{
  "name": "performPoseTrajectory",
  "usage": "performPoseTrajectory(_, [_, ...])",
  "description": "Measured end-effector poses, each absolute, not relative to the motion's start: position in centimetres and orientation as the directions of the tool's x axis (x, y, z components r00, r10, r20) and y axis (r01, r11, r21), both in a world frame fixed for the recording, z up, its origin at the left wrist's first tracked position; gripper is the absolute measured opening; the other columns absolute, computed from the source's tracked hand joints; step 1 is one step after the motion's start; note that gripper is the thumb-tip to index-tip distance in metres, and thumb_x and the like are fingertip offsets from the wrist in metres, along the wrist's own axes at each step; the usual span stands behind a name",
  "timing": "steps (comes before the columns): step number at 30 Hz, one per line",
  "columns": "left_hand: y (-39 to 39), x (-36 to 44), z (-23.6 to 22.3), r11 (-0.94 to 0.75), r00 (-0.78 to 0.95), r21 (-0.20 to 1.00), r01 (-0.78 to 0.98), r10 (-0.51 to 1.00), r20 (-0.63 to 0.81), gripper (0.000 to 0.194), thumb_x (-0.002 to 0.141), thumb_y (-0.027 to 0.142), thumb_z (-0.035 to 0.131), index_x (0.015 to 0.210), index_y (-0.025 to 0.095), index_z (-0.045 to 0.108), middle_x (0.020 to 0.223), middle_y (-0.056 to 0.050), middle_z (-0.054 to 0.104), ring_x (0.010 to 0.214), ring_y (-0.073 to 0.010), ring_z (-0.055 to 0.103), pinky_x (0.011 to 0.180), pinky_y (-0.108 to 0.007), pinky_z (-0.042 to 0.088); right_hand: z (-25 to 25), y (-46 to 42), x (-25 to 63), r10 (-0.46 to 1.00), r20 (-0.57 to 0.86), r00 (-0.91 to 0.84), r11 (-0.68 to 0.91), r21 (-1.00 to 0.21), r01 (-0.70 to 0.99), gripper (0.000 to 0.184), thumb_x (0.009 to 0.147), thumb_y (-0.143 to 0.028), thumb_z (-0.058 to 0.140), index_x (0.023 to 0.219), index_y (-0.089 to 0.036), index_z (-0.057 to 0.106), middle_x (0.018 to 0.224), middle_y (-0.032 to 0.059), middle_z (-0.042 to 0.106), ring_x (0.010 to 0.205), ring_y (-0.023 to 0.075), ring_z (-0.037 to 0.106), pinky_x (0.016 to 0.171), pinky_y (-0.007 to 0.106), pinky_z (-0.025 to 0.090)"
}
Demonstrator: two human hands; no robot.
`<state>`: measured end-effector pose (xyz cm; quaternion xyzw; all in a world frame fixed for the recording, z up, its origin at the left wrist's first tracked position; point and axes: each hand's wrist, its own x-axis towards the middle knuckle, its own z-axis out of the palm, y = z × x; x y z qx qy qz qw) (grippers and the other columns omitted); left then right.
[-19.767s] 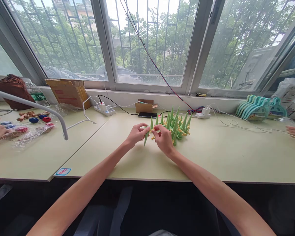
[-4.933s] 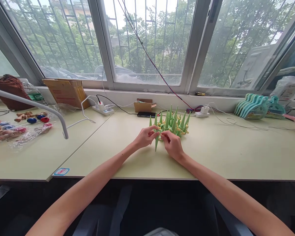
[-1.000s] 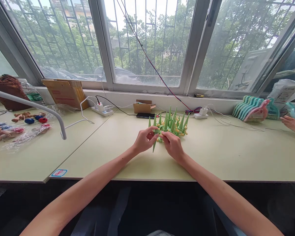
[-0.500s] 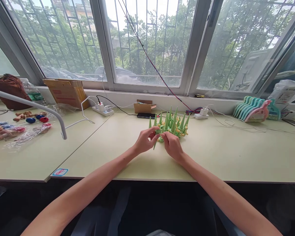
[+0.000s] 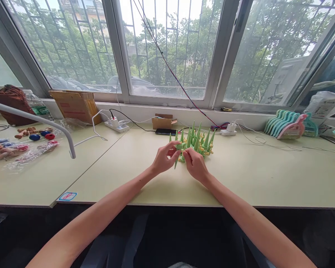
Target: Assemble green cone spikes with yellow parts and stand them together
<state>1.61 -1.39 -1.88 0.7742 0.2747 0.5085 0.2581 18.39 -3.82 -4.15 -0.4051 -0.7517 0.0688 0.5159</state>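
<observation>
My left hand [image 5: 165, 156] is closed around a green plastic watering spike [image 5: 177, 163], with its tip pointing down over the table. My right hand [image 5: 195, 162] meets it from the other side, thumb and forefinger pinched together against the spike's upper part. What exactly these fingertips grip is too small and covered to make out; something yellowish shows beside them. Right behind both hands stands a cluster of similar green spikes [image 5: 197, 140], points up, with small yellow parts low on them. The hands hide its near left side.
A black phone [image 5: 166, 131] and an open cardboard box [image 5: 164, 122] lie behind the cluster. Power strips [image 5: 116, 125] and cables run along the sill. Teal and pink hangers [image 5: 286, 124] stand right. Wooden toys [image 5: 30, 132] and a white metal bar [image 5: 44, 121] are left.
The hands and the held spike stay almost in the same place. Only a slight shift of the fingers around the spike's upper part shows.
</observation>
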Motion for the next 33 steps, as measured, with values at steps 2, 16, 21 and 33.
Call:
performPoseTrajectory(2, [-1.4,1.5,-1.7,-0.700,0.322,0.707,0.102,0.696,0.642,0.034,0.091,0.042,0.057,0.117,0.021,0.053,0.075,0.003,0.057,0.051,-0.0057,0.054,0.048,-0.017,0.048,-4.2,-3.9,18.4,0.667,0.733,-0.134,0.670,-0.511,0.538,0.031,0.102,-0.037,0.035,0.080,-0.021,0.049,0.064,-0.0026,0.047,0.055,0.0118,0.041,0.056,0.024,0.036])
performPoseTrajectory(16, [-0.8,1.1,-1.0,-0.231,0.554,0.973,-0.011,0.808,0.198,0.074,0.091,0.068,0.036,0.044,0.015,0.052,0.037,-0.004,0.047,0.033,-0.0086,0.041,0.034,-0.022,0.024,-3.9,-4.1,18.6,0.569,0.805,-0.167,0.747,-0.422,0.513,0.026,0.103,-0.033,0.034,0.087,-0.021,0.051,0.076,0.0027,0.057,0.066,0.0149,0.051,0.064,0.026,0.042])
performPoseTrajectory(21, [-0.5,0.7,-0.9,-0.173,0.639,0.985,-0.012,0.756,0.141,0.073,0.090,0.070,0.037,0.053,0.012,0.062,0.050,-0.009,0.060,0.037,-0.0091,0.043,0.036,-0.023,0.030,-4.1,-4.0,18.8,0.583,0.793,-0.175,0.743,-0.433,0.510,0.026,0.103,-0.033,0.034,0.086,-0.021,0.051,0.074,0.0021,0.055,0.065,0.0145,0.049,0.063,0.025,0.041])
performPoseTrajectory(33, [-0.3,-0.2,-0.7,-0.183,0.729,0.983,0.027,0.676,0.106,0.060,0.094,0.059,0.042,0.083,0.007,0.069,0.069,-0.009,0.062,0.050,-0.0094,0.046,0.044,-0.023,0.031,-4.3,-3.9,19.2,0.622,0.768,-0.151,0.726,-0.494,0.479,0.027,0.102,-0.033,0.038,0.080,-0.021,0.048,0.066,-0.0019,0.049,0.057,0.0117,0.043,0.057,0.023,0.036])
